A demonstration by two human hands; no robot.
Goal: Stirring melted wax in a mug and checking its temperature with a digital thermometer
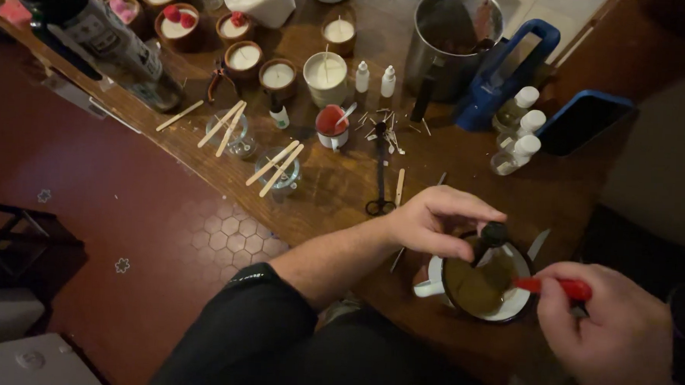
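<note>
A white enamel mug (435, 285) with yellowish liquid wax stands near the front edge of a wooden table (335, 188). My left hand (434, 219) pinches a small dark dropper bottle (491, 239) tilted over the mug. My right hand (610, 331) grips a red-handled tool (552, 286) whose tip dips into the liquid at the mug's right rim.
Behind stand two small glasses with wooden sticks laid across them (278, 170), several poured candles (325, 72), a small red-filled cup (331, 126), black scissors (379, 171), a metal pot (453, 39), clear bottles (518, 135) and a dark phone (584, 122). Tiled floor lies left.
</note>
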